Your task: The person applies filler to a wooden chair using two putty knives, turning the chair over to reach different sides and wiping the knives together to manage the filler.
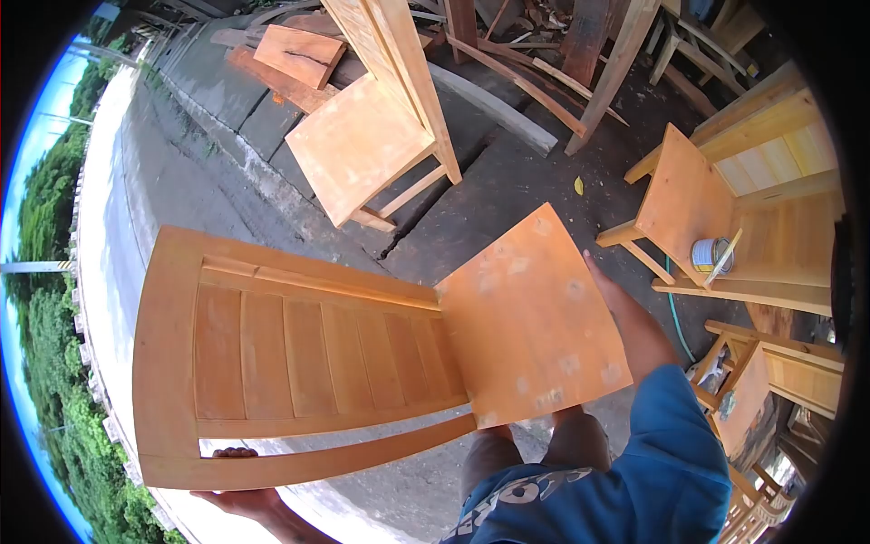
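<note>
A wooden chair (536, 314) with a slatted backrest (319, 352) is tilted across the front of my body, its square seat to the right and its back to the left. Pale patches mark the orange-brown seat. My left hand (243, 501) is wrapped round the outer rail of the backrest, the fingers showing through the slot. At the far side of the seat, my right hand (605, 283) grips the edge, its fingers mostly hidden behind the board. The chair's legs are out of sight beneath it.
Another wooden chair (360, 145) stands ahead on the concrete. To the right, a chair (686, 195) carries an open paint can (710, 256) with a brush (724, 257) across it. Planks (299, 55) and scrap wood lie further back. A green hose (677, 317) runs along the ground.
</note>
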The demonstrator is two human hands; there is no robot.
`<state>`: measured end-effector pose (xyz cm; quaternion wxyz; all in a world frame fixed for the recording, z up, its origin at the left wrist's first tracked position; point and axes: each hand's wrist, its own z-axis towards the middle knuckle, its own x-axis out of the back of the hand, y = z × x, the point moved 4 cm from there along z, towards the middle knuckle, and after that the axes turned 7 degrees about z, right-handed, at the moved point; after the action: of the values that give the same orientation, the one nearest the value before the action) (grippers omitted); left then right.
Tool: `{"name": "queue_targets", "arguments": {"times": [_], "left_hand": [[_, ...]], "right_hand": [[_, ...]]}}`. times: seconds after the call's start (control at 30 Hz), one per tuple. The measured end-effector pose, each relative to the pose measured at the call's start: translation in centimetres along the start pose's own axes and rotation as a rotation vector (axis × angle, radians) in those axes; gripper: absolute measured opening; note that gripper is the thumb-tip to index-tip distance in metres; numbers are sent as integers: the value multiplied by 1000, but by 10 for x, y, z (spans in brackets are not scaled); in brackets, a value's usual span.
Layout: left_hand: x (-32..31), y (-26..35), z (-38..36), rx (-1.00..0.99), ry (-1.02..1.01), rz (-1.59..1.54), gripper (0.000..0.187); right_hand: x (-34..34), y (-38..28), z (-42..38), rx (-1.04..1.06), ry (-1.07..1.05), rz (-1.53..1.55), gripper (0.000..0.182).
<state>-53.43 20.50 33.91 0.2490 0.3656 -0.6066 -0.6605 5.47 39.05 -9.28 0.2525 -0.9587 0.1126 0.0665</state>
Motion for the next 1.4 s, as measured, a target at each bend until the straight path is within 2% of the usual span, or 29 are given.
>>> {"name": "queue_targets", "arguments": {"times": [0.1,0.17,0.2,0.27,0.3,0.37,0.4,0.47,0.5,0.53,0.63,0.73,0.93,1.13,1.33,1.4], "left_hand": [[-5,0,11,8,-39,15,67],[-17,-2,14,-8,-48,23,67],[-23,-4,17,-4,12,38,70],[-41,-6,22,-38,-73,74,73],[-51,-7,26,-58,-103,83,74],[-64,-21,39,-68,4,-19,77],[-67,-25,50,-119,-180,110,77],[-129,-23,55,-95,-65,234,77],[-173,-18,50,-168,-13,308,72],[-202,-19,53,-132,-71,343,77],[-262,-33,78,-145,-117,487,86],[-303,-49,95,-150,-113,556,89],[-361,-76,138,-185,-69,705,92],[-365,-106,205,-164,-99,703,94],[-377,-131,256,-201,-72,788,92],[-382,-134,263,-236,-137,753,92]], "right_hand": [[3,-11,6,-18,150,-189,88],[14,-23,7,-30,344,-425,89],[20,-29,5,-42,449,-539,89],[32,-41,0,-43,571,-718,90],[36,-47,-4,-27,588,-785,90],[39,-54,-14,29,548,-914,91],[40,-55,-21,63,516,-980,92],[43,-62,-39,94,489,-1094,93],[41,-68,-51,87,492,-1143,93],[40,-72,-61,73,491,-1193,94],[43,-102,-58,226,438,-1176,95],[47,-136,-32,252,393,-1060,97],[46,-176,12,275,343,-1199,101],[36,-194,40,345,301,-1049,98],[14,-209,60,401,303,-1093,96],[12,-213,66,362,311,-1097,95]]}}
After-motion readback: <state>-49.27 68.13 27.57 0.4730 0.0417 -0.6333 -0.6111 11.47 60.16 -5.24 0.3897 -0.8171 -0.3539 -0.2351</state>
